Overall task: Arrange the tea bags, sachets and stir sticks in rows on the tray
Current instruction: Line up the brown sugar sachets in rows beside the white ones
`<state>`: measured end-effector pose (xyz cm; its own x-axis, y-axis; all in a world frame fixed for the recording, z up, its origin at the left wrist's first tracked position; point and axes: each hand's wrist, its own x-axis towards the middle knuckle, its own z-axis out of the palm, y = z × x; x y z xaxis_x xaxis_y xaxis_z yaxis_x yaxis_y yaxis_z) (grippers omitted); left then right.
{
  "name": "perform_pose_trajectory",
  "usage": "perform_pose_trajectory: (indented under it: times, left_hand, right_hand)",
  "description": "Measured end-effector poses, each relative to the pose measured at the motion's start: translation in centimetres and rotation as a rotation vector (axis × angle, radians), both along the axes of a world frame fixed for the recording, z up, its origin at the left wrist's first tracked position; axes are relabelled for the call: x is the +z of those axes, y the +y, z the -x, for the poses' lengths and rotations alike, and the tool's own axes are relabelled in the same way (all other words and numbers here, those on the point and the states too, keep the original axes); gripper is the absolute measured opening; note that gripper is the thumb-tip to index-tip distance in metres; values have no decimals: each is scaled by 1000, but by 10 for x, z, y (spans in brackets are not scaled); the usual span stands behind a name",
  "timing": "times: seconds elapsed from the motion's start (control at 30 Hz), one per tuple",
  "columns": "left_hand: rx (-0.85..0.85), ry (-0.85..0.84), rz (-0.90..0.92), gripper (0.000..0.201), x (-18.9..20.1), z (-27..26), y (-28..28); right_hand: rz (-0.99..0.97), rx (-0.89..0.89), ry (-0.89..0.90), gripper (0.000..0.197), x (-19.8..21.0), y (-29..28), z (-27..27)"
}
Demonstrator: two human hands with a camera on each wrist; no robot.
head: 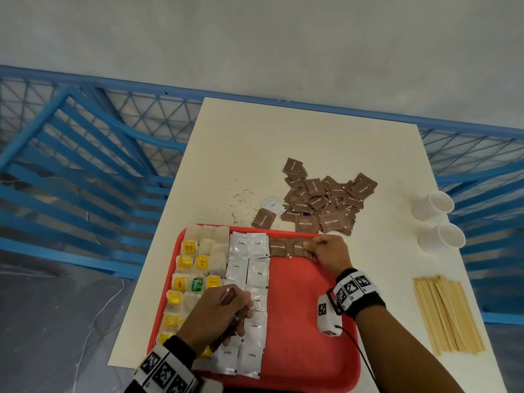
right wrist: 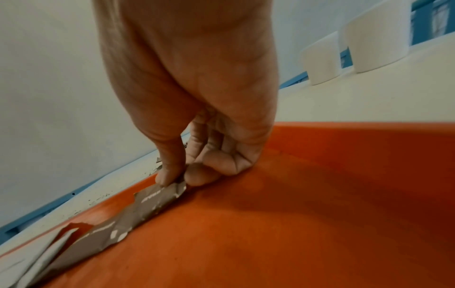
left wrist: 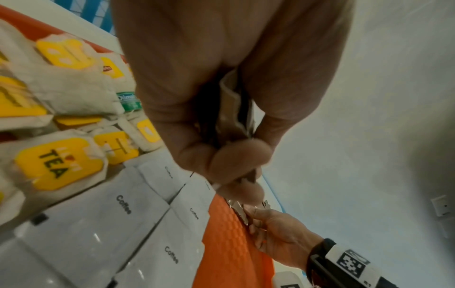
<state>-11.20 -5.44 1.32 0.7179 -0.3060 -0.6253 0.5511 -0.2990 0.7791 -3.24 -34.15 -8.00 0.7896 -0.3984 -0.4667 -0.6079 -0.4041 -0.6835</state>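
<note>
Head view shows your red tray (head: 306, 321) on the bench (head: 283, 143), tea bags (head: 195, 268) and coffee sachets (head: 249, 279) already rowed. Your left hand (head: 218, 316) grips spare brown sugar sachets (head: 228, 296); your right hand (head: 329, 252) pinches one sachet (head: 300, 248) at the far rim. They look light and crinkly, so hold them by an edge.
</note>
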Motion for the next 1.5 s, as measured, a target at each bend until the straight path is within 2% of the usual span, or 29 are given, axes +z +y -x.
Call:
perform_pose_trajectory:
  times: [0.17,0.3,0.37,0.43,0.47,0.53,0.77,0.87,0.93,1.0,1.07,1.2,1.23,1.33,1.5]
  left_hand:
    - [53,71,100,50,2,1,-4]
    - [147,234,299,65,8,-3,-11]
    - [164,301,404,70,12,-5,-15]
    - [111,320,432,76,16,-5,-21]
    - [69,320,430,80,18,-5,-25]
    - [-20,314,429,84,22,-2,-33]
    - [-203,143,341,68,40,9,-51]
    - [-184,-14,301,34,38,11,-48]
    - [-136,-105,260,23,34,11,-44]
    - [-96,-156,226,23,33,11,-43]
    - [-107,-193,194,25,34,11,-43]
    - [-77,-153,245,55,33,11,-43]
    - [-63,-122,289,54,33,10,-43]
    - [-11,-94,375,31,38,9,-43]
    - [68,-173,368,35,40,3,-39]
  right_hand:
    - [98,-31,-37,21,-3,5,1]
    - [125,-70,-143,23,26,13,18]
    - [77,82,-241,17,58,23,37]
    - [-69,367,-265,6,91,39,60]
    - [-142,496,-247,7,107,49,71]
    - [-223,595,-257,8,128,65,87]
    - [-254,398,-310,13,135,61,115]
    - [-360,223,-334,12,134,54,122]
    - [-495,128,-326,15,135,52,127]
    - [-555,129,-317,15,138,52,131]
    - [-533,163,-332,11,142,53,131]
    - [-507,162,-339,9,146,56,125]
    - [-510,149,-342,8,147,57,124]
    - [-492,63,-375,9,145,58,124]
    - [-640,-77,-361,7,142,58,127]
